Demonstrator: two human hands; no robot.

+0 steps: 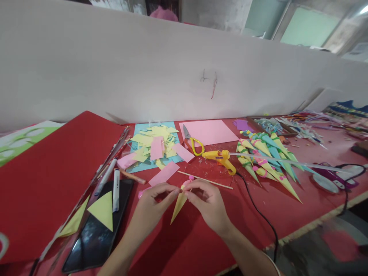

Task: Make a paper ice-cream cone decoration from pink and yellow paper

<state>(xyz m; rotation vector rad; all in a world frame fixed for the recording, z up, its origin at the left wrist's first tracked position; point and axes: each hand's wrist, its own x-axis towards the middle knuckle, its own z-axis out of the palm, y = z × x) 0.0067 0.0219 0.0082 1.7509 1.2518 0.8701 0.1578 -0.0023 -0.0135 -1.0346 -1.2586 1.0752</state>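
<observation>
A small yellow paper cone (179,206) hangs point down between my two hands, just above the red table (184,245). A pink pompom (191,178) shows at its top. My left hand (158,201) pinches the cone's upper left edge with thumb and index finger. On the other side, my right hand (205,197) has its thumb and index finger closed at the cone's upper right. The fingertips of both hands nearly meet there. A thin wooden stick (212,182) lies just behind my right hand.
Yellow scissors (197,146) and a yellow glue gun (221,158) with a black cord (258,207) lie behind my hands. Finished cones (267,153) are heaped at right. Paper pieces (156,142) lie behind left; a black tablet (94,237) and marker (116,189) are at left.
</observation>
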